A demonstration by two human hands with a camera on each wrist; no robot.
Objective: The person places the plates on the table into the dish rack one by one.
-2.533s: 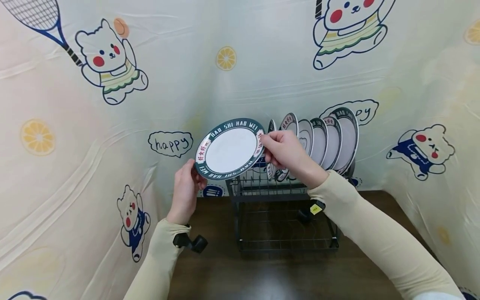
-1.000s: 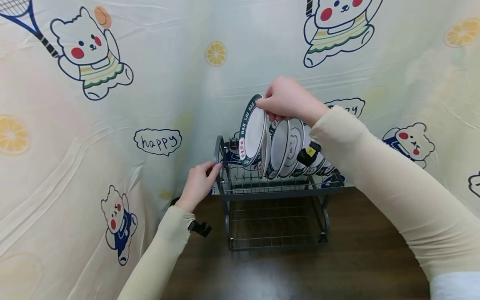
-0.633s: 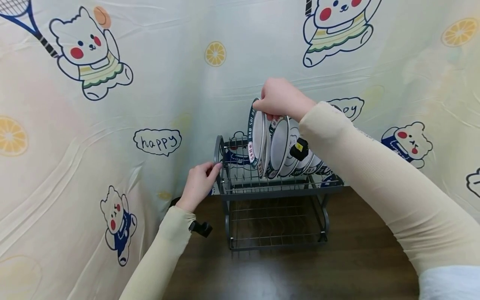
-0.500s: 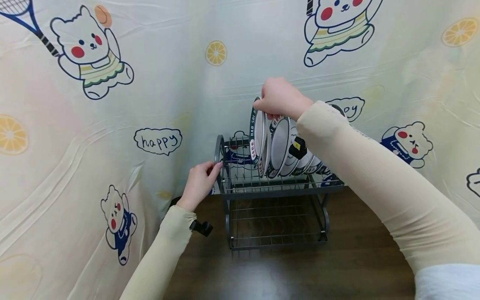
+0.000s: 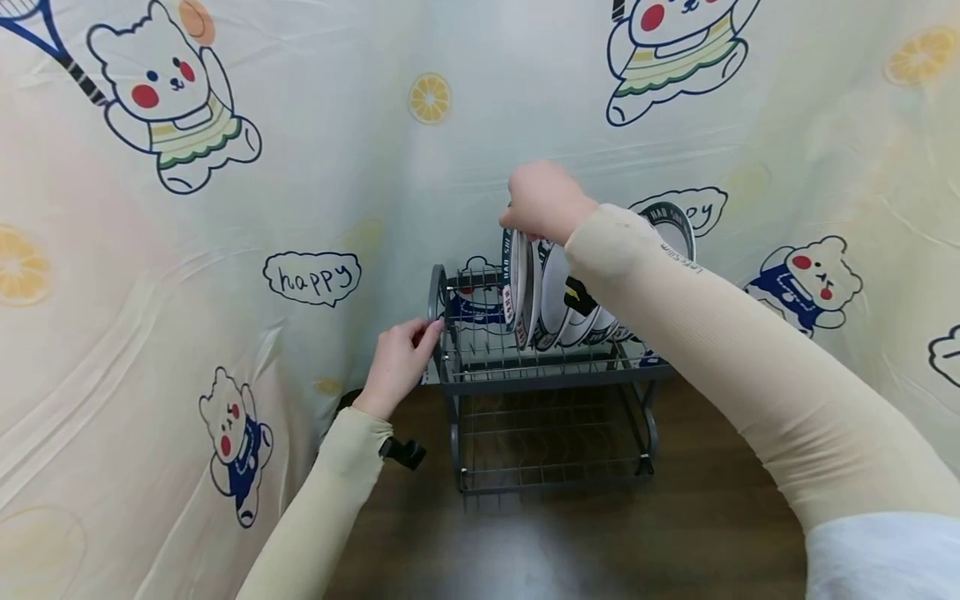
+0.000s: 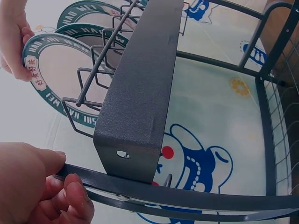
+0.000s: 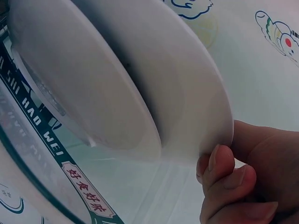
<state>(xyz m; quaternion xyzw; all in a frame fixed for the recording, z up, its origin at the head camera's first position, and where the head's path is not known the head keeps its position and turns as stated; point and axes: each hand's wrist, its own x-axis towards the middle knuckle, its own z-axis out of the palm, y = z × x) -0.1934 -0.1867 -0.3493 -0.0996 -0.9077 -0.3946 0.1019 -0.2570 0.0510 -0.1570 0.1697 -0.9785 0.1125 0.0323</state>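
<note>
My right hand pinches the top rim of a white plate with a green lettered border. It stands nearly upright in the upper tier of a dark metal dish rack, at the left end of a row of plates. In the right wrist view, thumb and fingers grip the edge of its pale underside, beside a smaller plate. My left hand holds the rack's left side frame; in the left wrist view, thumb and fingers pinch the curved bar.
The rack's lower wire shelf bears no plates. Dark wooden tabletop extends in front of the rack. A patterned cloth with cartoon bears hangs behind and on both sides. A black wrist camera sits on the left wrist.
The plate, at first held in both hands, has moved onto the rack, then shifted right and down in the right hand. My left hand let it go and took hold of the rack's side.
</note>
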